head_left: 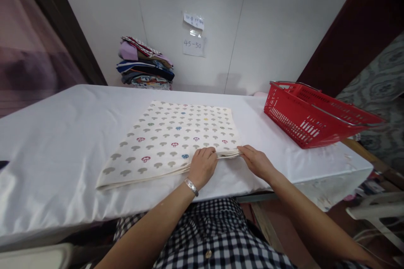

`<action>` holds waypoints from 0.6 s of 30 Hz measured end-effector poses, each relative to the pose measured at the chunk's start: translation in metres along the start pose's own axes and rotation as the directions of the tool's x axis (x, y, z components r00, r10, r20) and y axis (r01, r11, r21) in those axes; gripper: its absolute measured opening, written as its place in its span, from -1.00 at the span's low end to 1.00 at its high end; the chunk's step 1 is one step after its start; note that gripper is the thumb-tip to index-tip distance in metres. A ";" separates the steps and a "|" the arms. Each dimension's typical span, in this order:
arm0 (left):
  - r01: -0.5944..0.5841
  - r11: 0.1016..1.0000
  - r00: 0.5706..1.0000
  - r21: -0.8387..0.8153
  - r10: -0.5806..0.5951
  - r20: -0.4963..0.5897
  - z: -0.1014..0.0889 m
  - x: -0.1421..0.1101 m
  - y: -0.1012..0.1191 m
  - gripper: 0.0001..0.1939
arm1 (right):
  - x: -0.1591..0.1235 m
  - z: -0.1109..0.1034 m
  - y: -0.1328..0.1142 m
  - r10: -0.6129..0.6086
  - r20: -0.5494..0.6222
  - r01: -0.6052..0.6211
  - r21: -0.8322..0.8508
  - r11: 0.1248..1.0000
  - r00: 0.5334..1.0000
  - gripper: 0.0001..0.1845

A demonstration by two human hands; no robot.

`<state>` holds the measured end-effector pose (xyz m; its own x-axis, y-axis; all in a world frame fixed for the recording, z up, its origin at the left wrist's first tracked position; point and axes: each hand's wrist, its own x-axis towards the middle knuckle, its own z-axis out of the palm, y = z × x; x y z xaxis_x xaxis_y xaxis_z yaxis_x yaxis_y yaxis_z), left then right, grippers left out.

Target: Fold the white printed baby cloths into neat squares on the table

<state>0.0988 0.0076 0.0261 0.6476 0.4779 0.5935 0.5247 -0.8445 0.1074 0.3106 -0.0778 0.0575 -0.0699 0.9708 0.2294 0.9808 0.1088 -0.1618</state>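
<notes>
White-draped, the table (59, 147) stretches before me; on it lies a folded cloth (183, 124); the curled left hand (203, 166) grips its near edge, the right hand (256, 161) pinches the near right corner; a red basket (311, 117) sits rightward.

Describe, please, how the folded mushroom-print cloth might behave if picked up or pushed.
The mushroom-print cloth would likely sag, its layers looking thin. Those layers, stacked between the left hand and right hand, might separate. It may slide easily, since the white tablecloth looks shiny.
</notes>
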 end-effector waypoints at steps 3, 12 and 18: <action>0.020 1.000 1.000 0.011 -0.020 0.022 0.005 -0.002 -0.001 -0.96 | 0.000 0.000 -0.001 -0.017 0.011 0.017 -0.010 1.000 1.000 -0.63; 0.088 0.996 0.996 -0.011 -0.088 0.030 0.011 -0.006 -0.002 -0.86 | -0.002 0.000 0.003 -0.061 0.023 0.062 -0.022 0.998 0.998 -0.60; 0.083 0.996 0.996 -0.006 -0.083 0.043 0.011 -0.006 -0.003 -0.87 | -0.001 0.002 0.005 -0.069 0.025 0.069 -0.008 0.998 0.997 -0.57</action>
<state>0.0994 0.0093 0.0133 0.6251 0.5564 0.5474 0.5734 -0.8032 0.1617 0.3148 -0.0776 0.0549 -0.1416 0.9662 0.2156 0.9751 0.1737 -0.1378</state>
